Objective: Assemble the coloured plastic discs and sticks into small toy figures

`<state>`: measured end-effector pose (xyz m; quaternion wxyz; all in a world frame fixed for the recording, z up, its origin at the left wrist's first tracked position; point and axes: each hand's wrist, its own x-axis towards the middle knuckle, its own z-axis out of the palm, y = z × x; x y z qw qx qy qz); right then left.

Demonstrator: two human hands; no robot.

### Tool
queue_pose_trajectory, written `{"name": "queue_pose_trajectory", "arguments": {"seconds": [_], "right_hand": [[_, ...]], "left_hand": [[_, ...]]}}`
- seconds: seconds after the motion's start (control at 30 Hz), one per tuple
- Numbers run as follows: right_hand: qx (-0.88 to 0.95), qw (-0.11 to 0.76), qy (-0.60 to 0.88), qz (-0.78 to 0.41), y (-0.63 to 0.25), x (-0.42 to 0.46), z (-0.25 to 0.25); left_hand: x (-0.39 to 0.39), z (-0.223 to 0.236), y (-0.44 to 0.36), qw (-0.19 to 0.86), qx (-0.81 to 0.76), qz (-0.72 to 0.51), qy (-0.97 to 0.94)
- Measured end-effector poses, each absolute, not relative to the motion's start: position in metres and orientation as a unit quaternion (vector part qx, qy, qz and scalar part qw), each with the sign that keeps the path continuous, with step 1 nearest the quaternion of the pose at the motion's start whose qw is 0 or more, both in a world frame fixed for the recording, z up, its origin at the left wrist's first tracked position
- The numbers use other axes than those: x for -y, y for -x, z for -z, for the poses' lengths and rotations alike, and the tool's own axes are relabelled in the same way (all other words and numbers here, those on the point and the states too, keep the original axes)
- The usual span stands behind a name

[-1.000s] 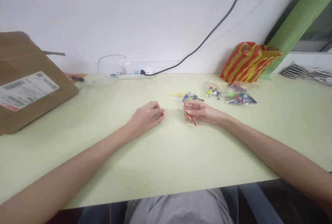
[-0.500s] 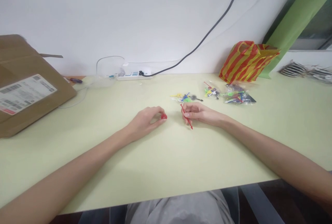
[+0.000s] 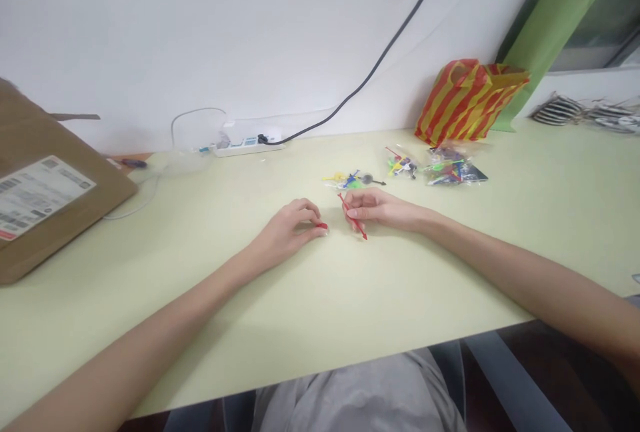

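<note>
Between the thumb and fingertips of my left hand [image 3: 295, 229] is a small red disc-like piece [image 3: 323, 225], now seen nearly edge-on. My right hand [image 3: 373, 211] pinches a thin red plastic arrow [image 3: 354, 219], its pointed head slanting down toward me. The two hands are a short gap apart, just above or on the pale green table [image 3: 320, 312]; whether they touch it I cannot tell. Just beyond my right hand lies a loose group of small coloured plastic pieces [image 3: 353, 180] in yellow, blue, green and black.
Two clear bags, a small bag [image 3: 401, 164] and a larger bag [image 3: 455, 167], hold more coloured pieces. Behind them stands a red-and-yellow striped bag [image 3: 467, 102]. A cardboard box [image 3: 55, 179] occupies the left. A power strip [image 3: 245, 145] with a black cable [image 3: 370, 75] lies by the wall.
The red piece in my left hand has turned from showing its round face to nearly edge-on. My right hand keeps its hold on the red arrow. The whole view has shifted and tilted slightly.
</note>
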<state>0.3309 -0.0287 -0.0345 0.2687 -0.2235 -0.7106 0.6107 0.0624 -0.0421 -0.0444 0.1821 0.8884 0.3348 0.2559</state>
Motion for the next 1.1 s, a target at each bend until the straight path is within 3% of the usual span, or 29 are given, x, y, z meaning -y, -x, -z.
{"name": "queue_pose_trajectory", "arguments": {"seconds": [0.6,0.8,0.97,1.1], "right_hand": [[0.646,0.491,0.385,-0.439,-0.307,0.043,0.056],[0.796,0.446,0.344,-0.222,-0.324,0.021,0.064],[0.85,0.381,0.319,-0.175,-0.329,0.018,0.065],[0.847,0.381,0.349,-0.128,-0.33,0.02,0.063]], "left_hand": [[0.067,0.038,-0.066,0.115,-0.261,-0.171,-0.943],[0.069,0.035,-0.065,0.111,-0.257,-0.167,-0.945],[0.069,0.035,-0.064,0.117,-0.256,-0.169,-0.945],[0.069,0.034,-0.064,0.121,-0.258,-0.176,-0.942]]}}
